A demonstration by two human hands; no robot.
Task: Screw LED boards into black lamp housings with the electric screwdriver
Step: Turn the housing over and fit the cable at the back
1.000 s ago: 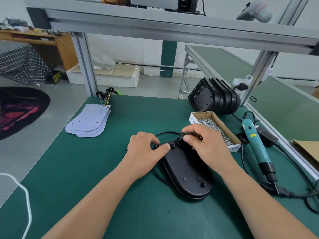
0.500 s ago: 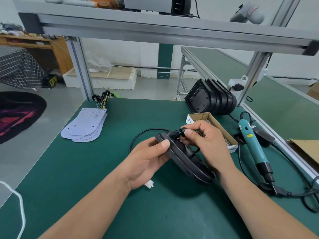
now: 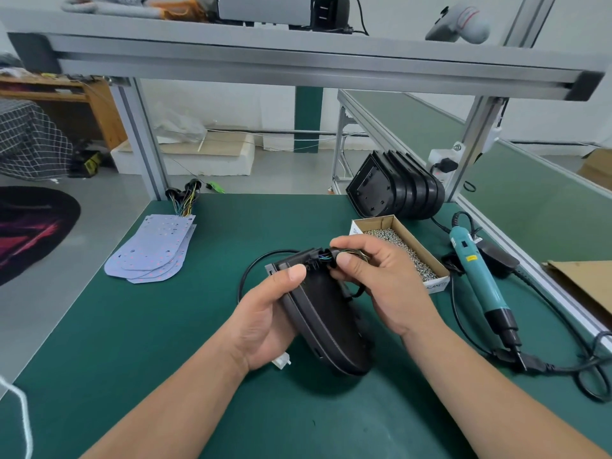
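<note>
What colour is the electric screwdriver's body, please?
Teal electric screwdriver, black toward the tip; head view.

Bench mat (image 3: 132,342) is showing dark green. Lamp housing (image 3: 324,326) is reading matt black, a thin pale line running along its rim. Wire bundle (image 3: 323,258) at its 12 o'clock end is showing blue and green strands. LED boards (image 3: 152,250) at 10 o'clock are looking pale lavender, dotted pink-red; their leads (image 3: 185,197) are showing yellow, blue, black. Housing stack (image 3: 397,190) at 1 o'clock is reading black. Box (image 3: 374,224) at 2 o'clock is showing cardboard brown, screws (image 3: 397,243) inside glinting silver. Screwdriver (image 3: 477,273) at 3 o'clock is showing teal, black nose, yellow label. Rug (image 3: 29,226) at 9 o'clock is showing black with red streaks.
</note>
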